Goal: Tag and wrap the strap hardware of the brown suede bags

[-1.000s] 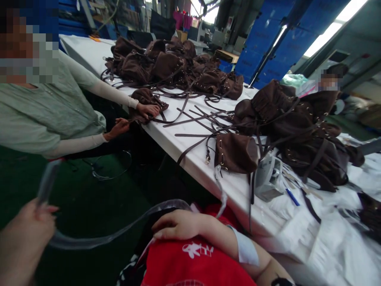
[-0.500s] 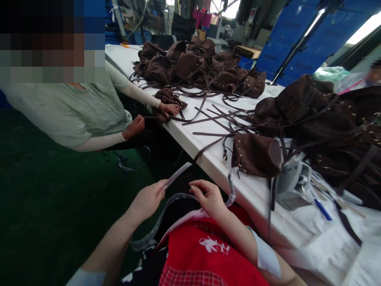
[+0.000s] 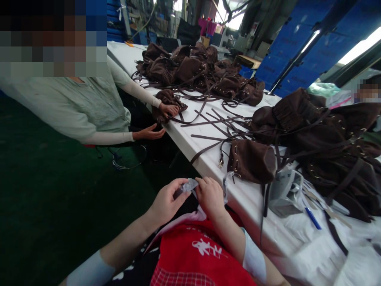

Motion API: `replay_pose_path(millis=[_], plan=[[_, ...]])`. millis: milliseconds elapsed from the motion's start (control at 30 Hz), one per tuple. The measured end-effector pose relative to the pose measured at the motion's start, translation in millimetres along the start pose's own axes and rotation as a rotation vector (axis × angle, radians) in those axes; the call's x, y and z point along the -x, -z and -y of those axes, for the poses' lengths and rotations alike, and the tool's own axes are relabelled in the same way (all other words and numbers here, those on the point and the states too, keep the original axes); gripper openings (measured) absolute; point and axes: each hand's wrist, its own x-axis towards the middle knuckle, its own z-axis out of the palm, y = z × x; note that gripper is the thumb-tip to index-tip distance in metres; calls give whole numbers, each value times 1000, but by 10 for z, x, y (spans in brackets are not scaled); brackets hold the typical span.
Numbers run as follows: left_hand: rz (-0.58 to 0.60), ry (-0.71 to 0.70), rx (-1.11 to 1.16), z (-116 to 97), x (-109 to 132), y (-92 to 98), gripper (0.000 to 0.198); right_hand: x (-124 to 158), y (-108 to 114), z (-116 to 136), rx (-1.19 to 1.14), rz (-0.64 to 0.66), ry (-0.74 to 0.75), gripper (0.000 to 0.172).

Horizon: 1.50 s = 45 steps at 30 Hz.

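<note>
Between my hands, over my lap, is a crumpled clear plastic sleeve (image 3: 189,185). My left hand (image 3: 166,200) is closed around it, thumb below and fingers above. My right hand (image 3: 210,196) has its fingertips closed at the sleeve's right end, knuckles up. Another length of clear plastic (image 3: 228,186) hangs at the table edge beside a dark brown drawstring bag (image 3: 253,161) with metal eyelets. A brown strap (image 3: 208,149) runs from near this bag over the table edge, its end hanging bare above my hands.
Brown bags are heaped at the back of the white table (image 3: 190,157) and in a pile (image 3: 300,119) on the right. A grey plastic-wrapped box (image 3: 285,194) and a blue pen-like item (image 3: 313,218) lie at right. A co-worker (image 3: 98,107) sits left, hands at another bag (image 3: 166,99).
The plastic strip, stretched from my left hand toward the strap end before, is now bunched between my hands. My hands have come together. The co-worker's lower hand has moved right and opened.
</note>
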Motion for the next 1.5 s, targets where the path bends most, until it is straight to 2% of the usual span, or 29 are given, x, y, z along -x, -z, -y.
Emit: replay_pose_path(millis=[100, 167, 267, 400, 500, 567, 633, 733, 767, 833, 900, 967, 1100, 1200, 1300, 1333, 1400, 1467, 1500], plan=[[3, -8, 54, -40, -22, -30, 41, -8, -20, -12, -299, -20, -91, 26], [12, 5, 28, -44, -53, -51, 43, -12, -64, -19, -639, -6, -227, 33], [27, 33, -1, -39, -111, -97, 43, -19, -155, -2, -1255, 88, -477, 39], [59, 21, -56, -27, -172, -144, 39, -40, -202, 58, -1889, 222, -737, 24], [32, -10, -140, -21, -173, -137, 42, -67, -186, 65, -2114, 290, -945, 18], [25, -43, -180, -22, -155, -119, 47, -74, -183, 53, -2158, 318, -1007, 20], [35, -88, -200, -21, -138, -102, 47, -59, -197, 49, -2172, 360, -1032, 22], [50, -165, -235, 4, -142, -96, 26, -6, -237, 81, -2164, 561, -1033, 28], [54, -187, -267, 19, -151, -102, 19, 11, -249, 97, -2155, 639, -1005, 31], [42, -221, -386, 53, -171, -126, 20, 34, -252, 127, -2127, 750, -920, 36], [-3, -257, -544, 69, -182, -163, 21, 41, -225, 147, -2083, 777, -824, 38], [-27, -294, -678, 48, -173, -206, 19, 44, -183, 160, -2001, 717, -767, 36], [70, -262, -753, -82, -159, -280, 26, 67, -166, 160, -1780, 476, -733, 33], [93, -149, -689, -158, -226, -291, 26, 87, -183, 102, -1706, 456, -683, 37], [89, -107, -622, -203, -349, -203, 31, 89, -74, -3, -1595, 477, -485, 49], [95, -106, -602, -223, -394, -147, 35, 90, 2, -38, -1476, 424, -401, 52], [134, -114, -545, -281, -475, -13, 43, 101, 190, -87, -1115, 196, -271, 46], [255, -116, -430, -364, -535, 113, 47, 129, 384, -91, -741, -39, -185, 24], [345, -110, -360, -410, -556, 158, 47, 145, 466, -74, -600, -91, -122, 28]])
